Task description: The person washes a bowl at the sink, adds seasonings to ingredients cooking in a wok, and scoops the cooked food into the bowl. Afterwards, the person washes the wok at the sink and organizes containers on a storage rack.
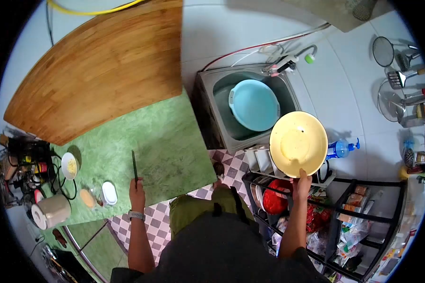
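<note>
My left hand [137, 193] is closed round the handle of a dark knife [134, 164], whose blade points away from me over the green table [170, 141]. In my right hand [301, 181] is the near rim of a yellow basin [304, 144], with my thumb over its edge. The basin is tipped so that its inside faces the camera, and a few small dark specks show in it. It hangs beside the sink, over a white rack [264, 160].
A blue basin [255, 104] sits in the metal sink [219, 120]. On the table's left are a white bowl [71, 166], a white dish [109, 193] and a beige pot [52, 212]. At right stand a blue bottle [340, 148] and a black shelf [368, 214].
</note>
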